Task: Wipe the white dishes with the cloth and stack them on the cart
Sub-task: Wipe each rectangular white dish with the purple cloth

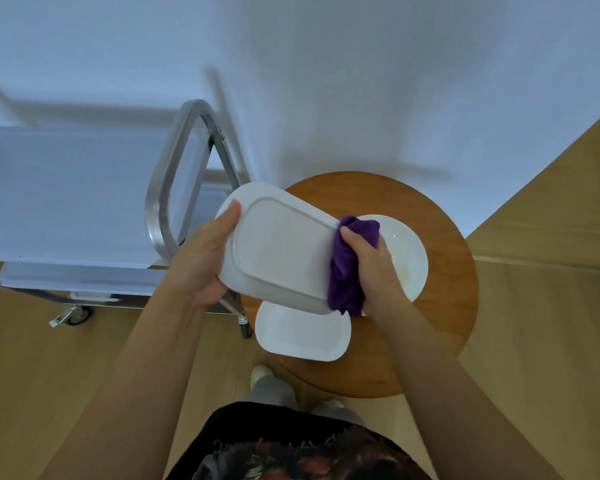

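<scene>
While left hand (pixel 201 261) grips dish (pixel 278 247) — right hand (pixel 371 268) presses cloth (pixel 347 271).

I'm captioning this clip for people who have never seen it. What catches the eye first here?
The purple cloth, gripped in the right hand, presses against the end of a white rectangular dish that the left hand holds tilted, underside up. Below them, two more white dishes lie on a round wooden table, with the steel cart to the left.
</scene>
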A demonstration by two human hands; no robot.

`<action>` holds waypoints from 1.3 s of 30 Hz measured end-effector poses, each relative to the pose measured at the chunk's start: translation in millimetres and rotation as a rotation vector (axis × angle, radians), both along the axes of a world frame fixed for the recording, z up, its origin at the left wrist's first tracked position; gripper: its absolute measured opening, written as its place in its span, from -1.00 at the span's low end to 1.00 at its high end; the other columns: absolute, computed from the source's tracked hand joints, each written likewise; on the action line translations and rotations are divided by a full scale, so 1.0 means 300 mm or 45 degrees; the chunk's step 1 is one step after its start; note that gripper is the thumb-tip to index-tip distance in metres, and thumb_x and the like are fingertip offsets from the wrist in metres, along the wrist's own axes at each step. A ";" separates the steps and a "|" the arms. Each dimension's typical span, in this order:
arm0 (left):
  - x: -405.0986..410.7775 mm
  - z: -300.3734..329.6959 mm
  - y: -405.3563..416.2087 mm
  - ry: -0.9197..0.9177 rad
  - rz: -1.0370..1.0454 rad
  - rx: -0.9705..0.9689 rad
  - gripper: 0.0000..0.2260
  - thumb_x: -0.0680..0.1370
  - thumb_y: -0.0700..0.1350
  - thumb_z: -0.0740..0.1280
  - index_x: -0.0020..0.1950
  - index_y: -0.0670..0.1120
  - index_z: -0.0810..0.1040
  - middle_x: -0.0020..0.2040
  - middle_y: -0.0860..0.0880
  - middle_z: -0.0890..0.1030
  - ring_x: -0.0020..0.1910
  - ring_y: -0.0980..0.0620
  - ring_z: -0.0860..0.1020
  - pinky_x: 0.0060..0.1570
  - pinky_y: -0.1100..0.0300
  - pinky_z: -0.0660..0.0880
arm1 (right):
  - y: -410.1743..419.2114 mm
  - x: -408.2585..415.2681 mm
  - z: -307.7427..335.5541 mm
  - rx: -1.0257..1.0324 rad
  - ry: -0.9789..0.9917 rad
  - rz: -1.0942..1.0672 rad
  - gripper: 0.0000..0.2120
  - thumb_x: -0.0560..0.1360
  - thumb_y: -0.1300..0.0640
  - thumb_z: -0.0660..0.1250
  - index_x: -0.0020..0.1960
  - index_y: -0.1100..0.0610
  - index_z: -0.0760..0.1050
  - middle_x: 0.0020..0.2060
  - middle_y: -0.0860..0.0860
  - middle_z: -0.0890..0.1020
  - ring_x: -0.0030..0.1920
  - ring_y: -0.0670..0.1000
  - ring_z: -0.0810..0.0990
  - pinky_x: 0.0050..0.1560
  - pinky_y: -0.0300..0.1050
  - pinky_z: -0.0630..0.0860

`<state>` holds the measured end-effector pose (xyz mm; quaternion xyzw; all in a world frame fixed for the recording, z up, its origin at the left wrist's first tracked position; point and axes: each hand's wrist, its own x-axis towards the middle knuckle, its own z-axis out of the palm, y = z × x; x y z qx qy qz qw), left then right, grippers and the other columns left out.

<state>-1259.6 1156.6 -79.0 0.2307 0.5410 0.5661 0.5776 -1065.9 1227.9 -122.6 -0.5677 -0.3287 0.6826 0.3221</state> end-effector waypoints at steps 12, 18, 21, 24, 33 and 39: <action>0.026 -0.069 -0.030 -0.401 -0.147 -0.082 -0.17 0.34 0.43 0.17 0.40 -0.15 0.40 0.29 -0.21 0.54 0.24 -0.22 0.52 0.05 -0.06 0.57 | 0.116 0.074 0.056 -0.293 0.096 -0.123 -0.64 0.23 0.06 0.57 -0.04 0.09 0.55 -0.27 0.03 0.68 -0.29 0.05 0.64 -0.33 -0.09 0.59; 0.070 -0.117 -0.014 -0.488 -0.169 -0.334 -0.42 0.32 0.05 0.52 0.28 -0.16 0.56 0.12 -0.19 0.64 0.04 -0.15 0.64 -0.08 -0.03 0.62 | 0.151 0.062 0.105 0.323 -0.349 0.108 -0.68 0.35 0.01 0.48 0.05 -0.03 0.47 -0.08 -0.05 0.61 -0.12 -0.01 0.60 -0.25 -0.12 0.56; 0.102 -0.130 -0.013 -0.531 -0.056 -0.219 -0.43 0.43 0.08 0.37 0.38 -0.13 0.45 0.17 -0.18 0.62 0.08 -0.16 0.63 -0.10 0.01 0.61 | 0.127 0.047 0.078 0.623 -0.561 0.266 -0.58 0.43 0.04 0.39 0.27 -0.04 0.41 0.15 -0.01 0.52 0.10 0.05 0.52 0.09 0.03 0.51; 0.142 -0.133 0.007 -0.516 0.025 -0.177 -0.42 0.44 0.13 0.30 0.42 -0.07 0.39 0.22 -0.16 0.60 0.12 -0.15 0.61 -0.09 0.00 0.59 | 0.065 -0.001 0.050 0.859 -0.632 0.464 -0.57 0.47 -0.01 0.35 0.31 0.01 0.40 0.32 0.02 0.38 0.30 0.09 0.35 0.29 0.03 0.35; 0.202 -0.102 0.017 -0.617 0.426 -0.297 -0.47 0.46 0.25 0.30 0.26 -0.10 0.53 0.11 -0.15 0.65 0.05 -0.15 0.64 -0.13 0.00 0.63 | -0.208 -0.174 -0.006 1.266 -0.776 0.353 -0.54 0.45 -0.11 0.17 0.30 0.00 0.47 0.34 0.03 0.46 0.38 0.06 0.35 0.43 0.22 0.12; 0.171 -0.091 -0.019 -0.624 0.327 -0.075 -0.54 0.54 0.16 0.20 0.31 -0.09 0.47 0.17 -0.15 0.63 0.09 -0.10 0.63 -0.04 0.00 0.61 | -0.215 -0.106 -0.043 1.070 -0.283 0.163 -0.56 0.47 -0.02 0.30 0.29 -0.31 0.28 0.39 -0.06 0.33 0.39 0.05 0.31 0.29 0.17 0.40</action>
